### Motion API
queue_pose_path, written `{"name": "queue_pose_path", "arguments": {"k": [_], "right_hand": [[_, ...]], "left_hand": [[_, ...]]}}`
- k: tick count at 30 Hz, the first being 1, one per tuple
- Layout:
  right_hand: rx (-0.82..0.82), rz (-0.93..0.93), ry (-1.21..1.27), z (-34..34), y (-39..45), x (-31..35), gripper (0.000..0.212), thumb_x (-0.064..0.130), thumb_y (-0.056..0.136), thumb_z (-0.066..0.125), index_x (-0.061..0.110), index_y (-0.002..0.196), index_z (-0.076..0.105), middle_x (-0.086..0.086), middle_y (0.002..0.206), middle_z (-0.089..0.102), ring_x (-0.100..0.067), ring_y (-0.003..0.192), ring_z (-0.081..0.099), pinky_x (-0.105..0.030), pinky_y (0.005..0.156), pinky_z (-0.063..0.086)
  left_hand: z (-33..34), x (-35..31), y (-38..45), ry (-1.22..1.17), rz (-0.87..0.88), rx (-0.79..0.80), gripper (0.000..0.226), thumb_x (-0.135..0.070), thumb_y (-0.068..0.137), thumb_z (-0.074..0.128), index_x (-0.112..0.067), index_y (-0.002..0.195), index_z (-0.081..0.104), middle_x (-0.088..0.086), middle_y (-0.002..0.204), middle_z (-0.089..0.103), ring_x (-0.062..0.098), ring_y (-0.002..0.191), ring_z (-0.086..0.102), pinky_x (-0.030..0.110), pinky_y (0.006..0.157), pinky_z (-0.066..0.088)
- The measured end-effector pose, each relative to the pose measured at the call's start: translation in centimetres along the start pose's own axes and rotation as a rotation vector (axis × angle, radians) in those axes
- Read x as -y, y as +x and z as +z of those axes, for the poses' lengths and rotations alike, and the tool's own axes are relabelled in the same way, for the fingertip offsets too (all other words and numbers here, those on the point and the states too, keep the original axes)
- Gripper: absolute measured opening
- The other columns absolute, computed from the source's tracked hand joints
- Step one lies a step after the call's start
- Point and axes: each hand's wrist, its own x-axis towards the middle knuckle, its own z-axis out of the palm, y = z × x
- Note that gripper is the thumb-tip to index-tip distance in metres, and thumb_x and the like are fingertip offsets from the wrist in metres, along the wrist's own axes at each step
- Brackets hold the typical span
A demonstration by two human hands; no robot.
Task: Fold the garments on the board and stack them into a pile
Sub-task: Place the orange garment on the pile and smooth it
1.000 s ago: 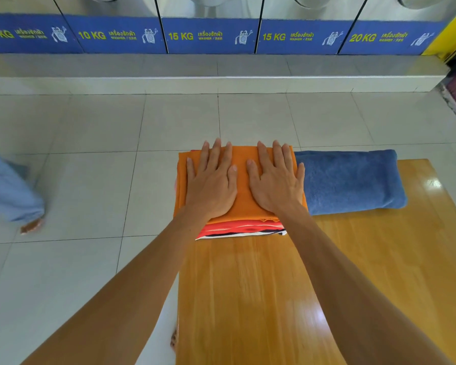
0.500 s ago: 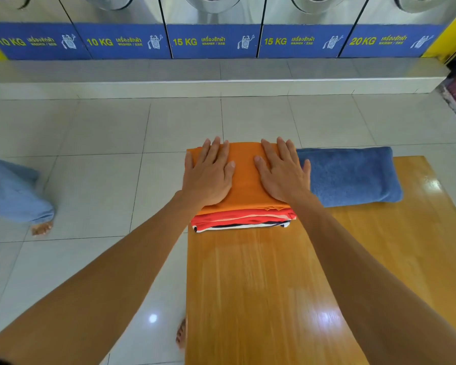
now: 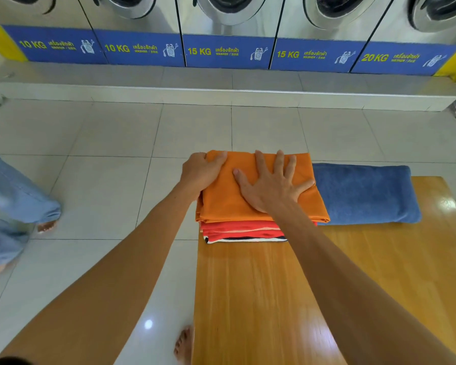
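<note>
A pile of folded garments lies at the far left corner of the wooden board [image 3: 261, 299]. A folded orange garment [image 3: 227, 201] tops it, with a red garment [image 3: 237, 229] and a white and black striped one [image 3: 245, 239] beneath. My right hand [image 3: 271, 185] presses flat on the orange garment with fingers spread. My left hand [image 3: 202, 173] grips the pile's far left corner, thumb on top and fingers curled over the edge. A folded blue towel [image 3: 363, 193] lies right of the pile, touching it.
A row of washing machines [image 3: 227, 30] on a raised tiled step [image 3: 221, 93] stands beyond the white tiled floor. Another person's blue trouser legs and bare feet [image 3: 13, 206] are at the left. My bare foot [image 3: 183, 346] shows by the board's left edge.
My left hand slid from lying flat on the orange garment to gripping the pile's far left corner. My right hand shifted towards the garment's middle and spread wider. The camera moved closer.
</note>
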Motion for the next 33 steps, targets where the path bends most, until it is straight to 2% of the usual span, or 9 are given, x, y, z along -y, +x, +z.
{"name": "queue_pose_path", "arguments": {"k": [2, 6, 12, 15, 18, 20, 23, 27, 33], "right_hand": [[-0.002, 0.006, 0.010, 0.2, 0.0, -0.2, 0.091, 0.093, 0.076, 0.013, 0.048, 0.155, 0.001, -0.002, 0.168, -0.008, -0.034, 0.153, -0.015, -0.081, 0.106, -0.001], [-0.044, 0.012, 0.025, 0.8, -0.3, -0.4, 0.102, 0.100, 0.066, 0.015, 0.051, 0.154, 0.000, 0.001, 0.169, -0.008, -0.032, 0.154, -0.014, -0.081, 0.105, -0.002], [-0.071, 0.012, 0.036, 1.2, -0.4, -0.7, 0.105, 0.102, 0.064, 0.011, 0.051, 0.154, -0.001, 0.001, 0.169, -0.008, -0.031, 0.154, -0.015, -0.080, 0.106, -0.001], [-0.071, 0.001, 0.040, 1.3, -0.3, -0.7, 0.104, 0.101, 0.065, 0.009, 0.050, 0.155, -0.001, 0.000, 0.169, -0.008, -0.032, 0.154, -0.015, -0.080, 0.106, -0.001], [-0.076, -0.013, 0.047, 1.1, -0.3, -0.8, 0.101, 0.099, 0.068, 0.010, 0.049, 0.155, 0.001, -0.001, 0.169, -0.006, -0.033, 0.154, -0.013, -0.080, 0.106, -0.001], [-0.087, -0.030, 0.061, 0.9, -0.5, -0.8, 0.094, 0.095, 0.075, 0.013, 0.048, 0.156, 0.003, -0.002, 0.169, -0.004, -0.034, 0.154, -0.011, -0.079, 0.108, -0.002], [-0.231, -0.181, 0.074, 0.5, -1.3, -0.3, 0.070, 0.076, 0.093, 0.021, 0.046, 0.156, 0.012, -0.003, 0.169, 0.005, -0.033, 0.155, -0.002, -0.073, 0.114, 0.001], [-0.206, -0.476, 0.079, 0.5, -2.1, 2.8, 0.052, 0.057, 0.104, 0.019, 0.046, 0.154, 0.025, 0.001, 0.168, 0.011, -0.028, 0.156, 0.003, -0.068, 0.117, 0.009], [-0.063, -0.479, -0.085, 1.9, -0.9, 4.6, 0.068, 0.075, 0.093, 0.012, 0.046, 0.153, 0.023, 0.002, 0.169, 0.009, -0.028, 0.156, 0.000, -0.067, 0.117, 0.002]], "left_hand": [[0.0, 0.5, 0.3, 0.006, 0.050, -0.108, 0.045, -0.054, 0.091, 0.054, -0.018, 0.115, 0.061, 0.002, 0.108, 0.063, 0.023, 0.097, 0.062, 0.039, 0.083, 0.053], [0.1, 1.4, 1.2, 0.004, 0.096, -0.238, 0.030, -0.044, 0.094, 0.055, -0.015, 0.103, 0.062, -0.001, 0.095, 0.059, 0.021, 0.090, 0.060, 0.034, 0.075, 0.049], [-0.4, 1.1, 0.4, 0.016, 0.104, -0.321, 0.039, -0.045, 0.092, 0.060, -0.013, 0.114, 0.061, -0.003, 0.102, 0.058, 0.014, 0.090, 0.055, 0.028, 0.076, 0.044], [-2.3, 1.2, -1.4, 0.136, 0.153, -0.395, 0.042, -0.053, 0.094, 0.049, -0.012, 0.100, 0.058, 0.001, 0.093, 0.061, 0.015, 0.080, 0.059, 0.030, 0.071, 0.046], [-3.8, 0.7, -3.5, 0.139, 0.030, -0.088, 0.054, -0.060, 0.096, 0.037, -0.012, 0.100, 0.061, 0.005, 0.092, 0.068, 0.018, 0.076, 0.067, 0.030, 0.063, 0.053], [-4.3, 0.4, -5.2, 0.148, -0.078, 0.146, 0.056, -0.064, 0.092, 0.044, -0.013, 0.108, 0.060, 0.002, 0.098, 0.068, 0.018, 0.082, 0.068, 0.028, 0.063, 0.053], [-4.7, 1.0, -7.2, 0.187, -0.084, 0.318, 0.047, -0.059, 0.087, 0.057, -0.016, 0.104, 0.062, 0.002, 0.095, 0.069, 0.016, 0.080, 0.065, 0.025, 0.062, 0.049], [-4.8, 2.8, -9.2, 0.030, -0.032, 0.282, 0.024, -0.045, 0.089, 0.064, -0.021, 0.088, 0.063, -0.004, 0.079, 0.067, 0.010, 0.072, 0.063, 0.022, 0.060, 0.046], [-5.5, 4.9, -11.0, -0.111, -0.095, 0.216, 0.025, -0.040, 0.085, 0.071, -0.015, 0.088, 0.072, 0.000, 0.072, 0.069, 0.012, 0.069, 0.063, 0.024, 0.063, 0.051]]}}
